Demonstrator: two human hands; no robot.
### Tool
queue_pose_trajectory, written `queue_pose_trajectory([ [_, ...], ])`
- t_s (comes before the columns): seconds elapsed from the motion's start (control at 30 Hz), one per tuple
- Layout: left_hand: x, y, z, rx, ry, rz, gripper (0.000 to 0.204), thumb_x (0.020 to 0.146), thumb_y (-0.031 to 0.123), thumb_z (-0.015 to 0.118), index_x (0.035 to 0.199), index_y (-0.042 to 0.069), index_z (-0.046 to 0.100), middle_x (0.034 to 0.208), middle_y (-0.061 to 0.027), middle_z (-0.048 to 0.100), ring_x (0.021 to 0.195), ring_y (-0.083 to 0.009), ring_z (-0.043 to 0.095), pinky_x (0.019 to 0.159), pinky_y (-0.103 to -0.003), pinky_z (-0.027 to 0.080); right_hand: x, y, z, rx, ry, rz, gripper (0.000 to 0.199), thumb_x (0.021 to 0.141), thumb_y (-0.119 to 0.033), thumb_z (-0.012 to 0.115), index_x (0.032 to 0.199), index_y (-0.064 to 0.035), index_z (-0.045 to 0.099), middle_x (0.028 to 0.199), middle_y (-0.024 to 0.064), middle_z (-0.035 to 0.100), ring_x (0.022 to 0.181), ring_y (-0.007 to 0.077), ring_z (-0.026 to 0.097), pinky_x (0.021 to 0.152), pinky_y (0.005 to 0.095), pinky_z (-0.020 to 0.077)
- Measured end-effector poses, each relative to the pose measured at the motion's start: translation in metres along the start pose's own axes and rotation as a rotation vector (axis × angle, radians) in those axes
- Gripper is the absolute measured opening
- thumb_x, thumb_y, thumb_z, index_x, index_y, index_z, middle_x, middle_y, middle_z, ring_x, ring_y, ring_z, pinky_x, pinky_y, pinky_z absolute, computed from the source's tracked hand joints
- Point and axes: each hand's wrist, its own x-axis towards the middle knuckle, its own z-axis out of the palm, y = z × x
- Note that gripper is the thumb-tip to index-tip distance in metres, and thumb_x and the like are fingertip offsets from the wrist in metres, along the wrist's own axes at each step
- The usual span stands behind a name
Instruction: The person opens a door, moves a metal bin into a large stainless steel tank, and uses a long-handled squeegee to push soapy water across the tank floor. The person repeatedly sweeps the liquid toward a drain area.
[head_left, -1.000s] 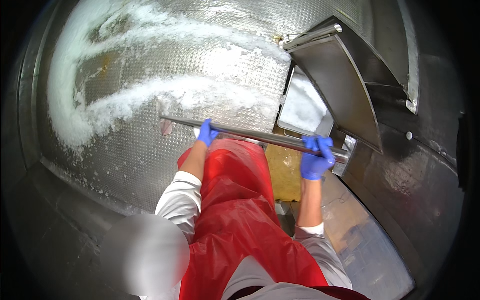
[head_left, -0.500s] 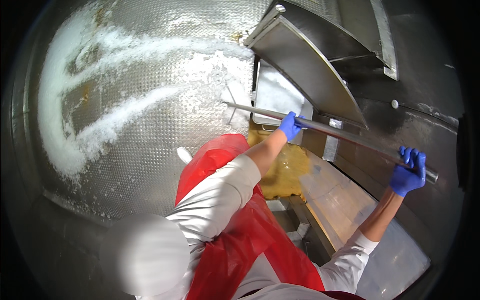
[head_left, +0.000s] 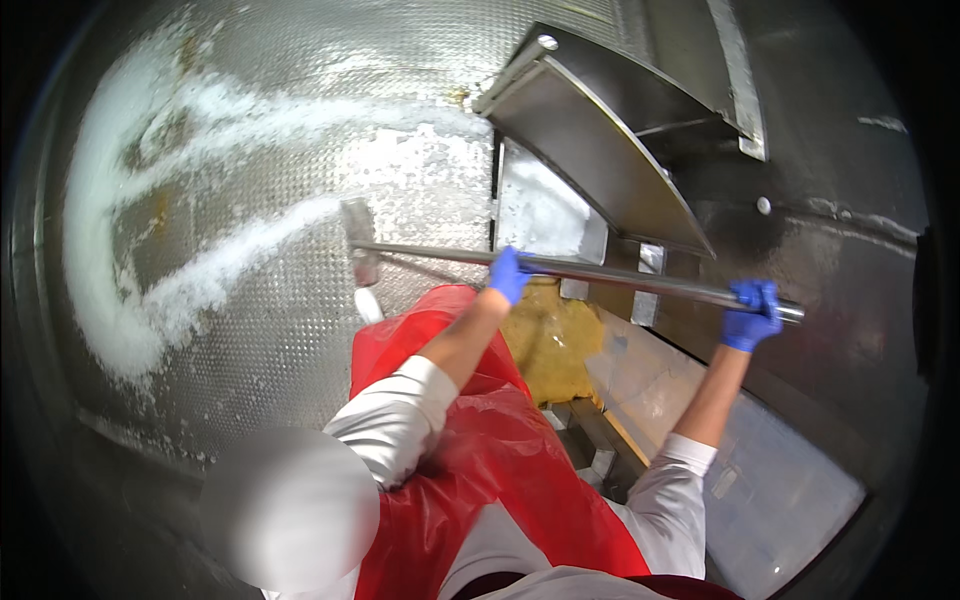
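Observation:
My left hand (head_left: 510, 276), in a blue glove, is closed round the middle of a metal pole, the handle of a long-handled scraper (head_left: 630, 283). Near the pole's right end, my right hand (head_left: 753, 315), also gloved in blue, grips it with fingers wrapped over. The scraper's wide head (head_left: 360, 243) is smeared by motion over the textured metal floor (head_left: 270, 330). It is beside the right end of a strip of white crushed ice (head_left: 245, 245). More ice (head_left: 95, 240) curves along the floor's left side.
A tilted metal panel (head_left: 610, 150) stands at the upper right beside an ice-filled opening (head_left: 545, 205). Below lie a yellow-brown surface (head_left: 550, 340) and a pale board (head_left: 780, 500). A white shoe tip (head_left: 369, 305) shows by my red apron (head_left: 460, 430). A blurred round white shape (head_left: 290, 510) covers the lower left.
Both hands and the scraper have moved left. Its head has gone from beside the opening to the ice strip's end, and the pole lies more level. Both hands keep their grip.

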Motion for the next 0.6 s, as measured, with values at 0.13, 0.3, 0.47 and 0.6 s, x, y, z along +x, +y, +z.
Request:
queue_pose_trajectory([
  [0.13,-0.016,0.134,-0.203,-0.211,0.336,0.132,0.020,0.097,0.027,0.051,0.095,0.009,0.058,0.086,-0.0095,0.065,0.077,-0.0225,0.062,0.069,-0.037,0.056,-0.061,0.197,0.068,0.077,-0.076,0.265,0.022,0.077,-0.020,0.062,0.069,-0.0147,0.042,0.064,0.0021,0.039,0.063,0.0209,0.043,0.076,0.0426,0.0423],
  [0.3,-0.112,0.357,-0.443,-0.013,0.660,0.303,0.014,0.086,0.027,0.056,0.083,0.013,0.060,0.074,-0.0056,0.064,0.063,-0.0188,0.060,0.048,-0.032,0.046,-0.200,0.411,0.256,0.079,-0.291,0.524,0.014,0.079,-0.011,0.065,0.085,-0.0054,0.053,0.087,0.0115,0.059,0.097,0.0312,0.060,0.104,0.0513,0.0394],
  [0.47,-0.173,0.505,-0.520,-0.262,0.795,0.495,0.023,0.092,0.036,0.052,0.084,0.015,0.058,0.071,-0.0031,0.062,0.058,-0.0147,0.058,0.046,-0.027,0.046,-0.316,0.576,0.468,-0.443,-0.900,-0.140,0.022,0.084,0.009,0.058,0.102,0.0029,0.069,0.100,0.0108,0.062,0.100,0.0229,0.058,0.092,0.0333,0.0448],
  [0.6,-0.190,0.566,-0.556,-0.166,0.545,0.540,0.023,0.094,0.035,0.057,0.082,0.015,0.055,0.069,-0.0029,0.060,0.058,-0.0147,0.059,0.049,-0.027,0.051,-0.339,0.609,0.579,0.032,-0.562,0.629,0.009,0.087,-0.006,0.070,0.089,-0.0087,0.061,0.094,0.0002,0.061,0.092,0.0098,0.055,0.087,0.0281,0.0434],
])
